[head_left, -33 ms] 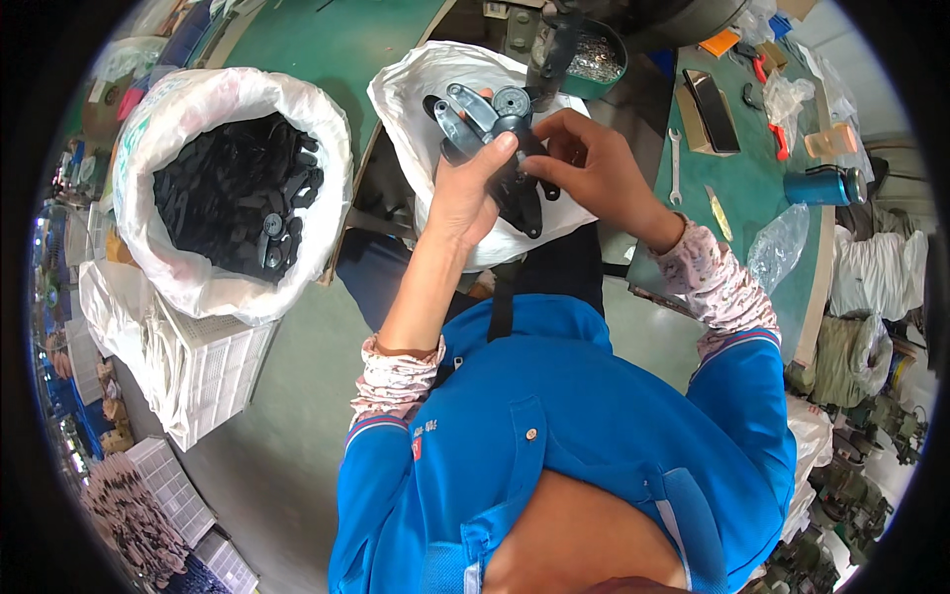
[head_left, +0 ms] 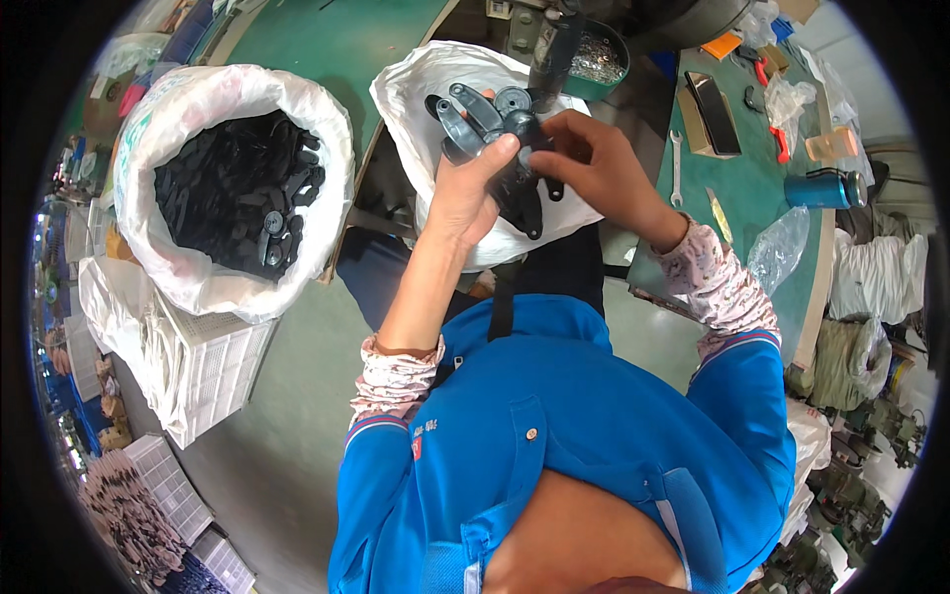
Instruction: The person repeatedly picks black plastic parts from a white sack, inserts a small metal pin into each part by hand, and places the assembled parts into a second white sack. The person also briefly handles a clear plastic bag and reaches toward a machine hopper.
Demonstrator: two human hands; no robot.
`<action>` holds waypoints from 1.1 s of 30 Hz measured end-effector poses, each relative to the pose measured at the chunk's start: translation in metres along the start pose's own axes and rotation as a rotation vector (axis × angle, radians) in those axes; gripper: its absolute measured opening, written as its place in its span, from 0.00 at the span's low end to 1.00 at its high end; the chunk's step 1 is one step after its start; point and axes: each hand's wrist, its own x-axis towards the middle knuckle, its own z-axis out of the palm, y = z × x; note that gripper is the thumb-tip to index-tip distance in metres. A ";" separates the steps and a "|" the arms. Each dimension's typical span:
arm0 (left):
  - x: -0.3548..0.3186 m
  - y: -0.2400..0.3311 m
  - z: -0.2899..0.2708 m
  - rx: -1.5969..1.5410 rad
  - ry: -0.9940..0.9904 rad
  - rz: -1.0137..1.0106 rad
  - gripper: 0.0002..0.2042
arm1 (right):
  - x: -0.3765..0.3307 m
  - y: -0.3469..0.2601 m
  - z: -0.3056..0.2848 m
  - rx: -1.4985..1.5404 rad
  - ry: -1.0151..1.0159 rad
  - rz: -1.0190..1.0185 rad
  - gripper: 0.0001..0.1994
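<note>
My left hand (head_left: 463,198) is closed around a bunch of black plastic parts (head_left: 482,111), long pieces with rounded ends, some with round discs. Its thumb lies across their near side. At the right of the bunch, my right hand (head_left: 606,163) has its thumb and forefinger brought together against one of the parts; the fingertips partly cover what they grip. Both hands are above an opened white plastic bag (head_left: 404,91), close in front of my body. Its inside is mostly hidden by the hands and parts.
A large white sack (head_left: 332,129) on the left holds many black parts (head_left: 213,188). Beyond my hands, a dark machine column (head_left: 554,49) stands beside a green bin of small metal pieces (head_left: 597,57). On the right bench are a wrench (head_left: 676,168), a knife (head_left: 719,213) and a blue bottle (head_left: 824,187).
My right hand has shifted very slightly to the right at the bunch. My left hand keeps its hold in nearly the same place.
</note>
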 end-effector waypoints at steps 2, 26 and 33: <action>-0.004 0.004 0.001 0.032 -0.009 -0.010 0.34 | 0.001 0.004 -0.002 0.279 0.005 0.039 0.10; -0.007 0.007 0.004 0.056 0.022 -0.072 0.33 | 0.074 -0.095 -0.066 0.270 0.336 0.072 0.10; -0.009 0.013 -0.003 -0.169 -0.110 -0.167 0.26 | 0.091 -0.093 -0.084 0.358 -0.090 0.343 0.09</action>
